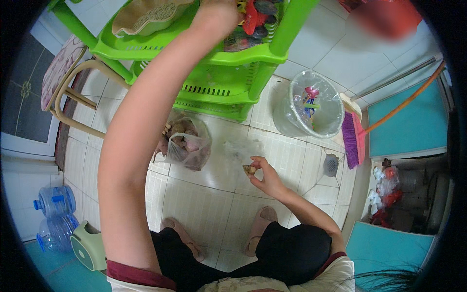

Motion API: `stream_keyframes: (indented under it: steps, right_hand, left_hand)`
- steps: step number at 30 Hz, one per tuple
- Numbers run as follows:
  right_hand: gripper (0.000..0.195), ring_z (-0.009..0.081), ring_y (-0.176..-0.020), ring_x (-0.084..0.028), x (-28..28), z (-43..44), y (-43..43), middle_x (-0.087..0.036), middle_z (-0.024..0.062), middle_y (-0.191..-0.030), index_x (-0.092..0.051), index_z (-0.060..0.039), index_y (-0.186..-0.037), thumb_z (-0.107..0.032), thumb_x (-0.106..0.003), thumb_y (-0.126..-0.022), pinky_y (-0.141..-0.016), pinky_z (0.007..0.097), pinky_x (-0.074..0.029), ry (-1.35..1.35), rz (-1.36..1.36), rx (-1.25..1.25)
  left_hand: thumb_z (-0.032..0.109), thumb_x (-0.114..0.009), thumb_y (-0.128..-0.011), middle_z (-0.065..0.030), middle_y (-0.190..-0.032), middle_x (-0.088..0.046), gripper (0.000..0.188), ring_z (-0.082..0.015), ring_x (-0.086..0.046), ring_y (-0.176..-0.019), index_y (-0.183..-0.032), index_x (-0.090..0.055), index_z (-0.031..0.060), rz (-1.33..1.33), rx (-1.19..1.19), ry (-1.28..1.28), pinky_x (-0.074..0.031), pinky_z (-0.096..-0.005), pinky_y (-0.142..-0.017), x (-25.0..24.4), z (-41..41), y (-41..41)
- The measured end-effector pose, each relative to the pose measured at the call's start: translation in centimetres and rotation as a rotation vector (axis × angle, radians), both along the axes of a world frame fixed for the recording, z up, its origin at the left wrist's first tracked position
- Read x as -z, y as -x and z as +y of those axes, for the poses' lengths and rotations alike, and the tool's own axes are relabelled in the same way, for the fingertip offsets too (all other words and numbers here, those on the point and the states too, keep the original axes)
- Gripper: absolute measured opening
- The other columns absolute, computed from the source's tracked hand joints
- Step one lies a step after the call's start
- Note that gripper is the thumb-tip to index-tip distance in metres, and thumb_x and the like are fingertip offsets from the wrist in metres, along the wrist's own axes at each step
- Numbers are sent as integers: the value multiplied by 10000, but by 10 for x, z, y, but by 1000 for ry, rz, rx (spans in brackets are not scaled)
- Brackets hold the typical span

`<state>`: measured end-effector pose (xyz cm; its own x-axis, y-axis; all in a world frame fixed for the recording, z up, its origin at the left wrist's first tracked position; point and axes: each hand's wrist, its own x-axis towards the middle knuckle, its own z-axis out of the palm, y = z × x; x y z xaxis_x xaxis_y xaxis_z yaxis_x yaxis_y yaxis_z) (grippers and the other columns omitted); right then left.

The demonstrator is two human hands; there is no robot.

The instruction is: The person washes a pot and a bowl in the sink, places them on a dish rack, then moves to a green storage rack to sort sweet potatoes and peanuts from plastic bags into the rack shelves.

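Note:
My right hand (268, 177) holds a small piece of ginger root (249, 170), pinched between thumb and fingers above the tiled floor. My left arm reaches up across the green plastic shelf rack (219, 82); my left hand (219, 11) is at the picture's top edge, blurred, and its fingers are hidden. Close to it on the top shelf lie red and dark packets (251, 22) in a basket. A clear plastic bag of knobbly roots (188, 144) rests on the floor, left of my right hand. A crumpled clear plastic bag (243, 148) lies between them.
A lined waste bin (317, 106) stands right of the rack, beside a purple-bristled broom (354, 140). A wavy bowl of grains (153, 16) sits on the top shelf. A chair (80, 84), water bottles (56, 219) and a green stool (87, 246) are at left. A floor drain (331, 165) lies at right.

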<state>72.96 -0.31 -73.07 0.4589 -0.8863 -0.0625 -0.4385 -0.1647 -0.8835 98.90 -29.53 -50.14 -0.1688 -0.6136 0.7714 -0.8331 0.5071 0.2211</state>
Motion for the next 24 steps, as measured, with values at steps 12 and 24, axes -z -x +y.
stream_keyframes:
  steps: [12,24]
  right_hand:
    - [569,300,-947,-594,9,-6,-6,-592,141,-993,-410,-47,-1287,-49,-683,-788,-827,386,-475,-5,21,-9]
    - [545,345,-975,-583,-81,-57,-55,-600,160,-1064,-490,-41,-1239,-25,-700,-737,-859,406,-477,485,272,-278]
  left_hand:
    - [137,-725,-730,-192,-968,-660,670,-307,-662,-808,-1313,-448,-44,316,542,-621,-533,-366,-754,-41,83,-8]
    - [-63,-576,-779,-89,-1044,-610,398,-235,-575,-826,-1159,-582,55,258,343,-509,-477,-314,-696,57,276,-95]
